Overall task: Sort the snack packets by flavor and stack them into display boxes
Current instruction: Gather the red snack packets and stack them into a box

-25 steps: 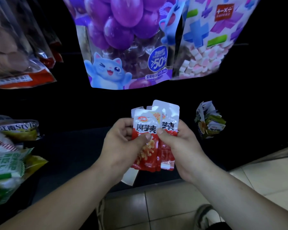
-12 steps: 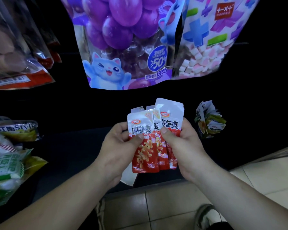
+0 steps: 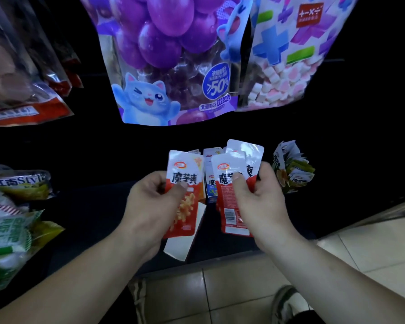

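My left hand (image 3: pixel 150 206) pinches one red and white snack packet (image 3: pixel 184 195) by its upper part, thumb on the front. My right hand (image 3: pixel 257 202) grips a small stack of the same red packets (image 3: pixel 232 190), thumb pressed on the front one. The two lots are held apart, side by side, above a dark shelf. In the gap between them stand blue and white packets (image 3: pixel 211 183), upright on the shelf behind. A white card flap (image 3: pixel 185 237) shows below the left packet.
A bundle of green and white packets (image 3: pixel 292 169) sits on the shelf to the right. Large purple grape (image 3: pixel 164 61) and pastel candy bags (image 3: pixel 288 57) hang above. Green and yellow bags (image 3: pixel 12 218) pile up at left. Tiled floor (image 3: pixel 220 288) lies below.
The hands have pulled apart: my left hand has drawn one red packet off to the left, while the right hand keeps the rest. The blue packets behind are now exposed.
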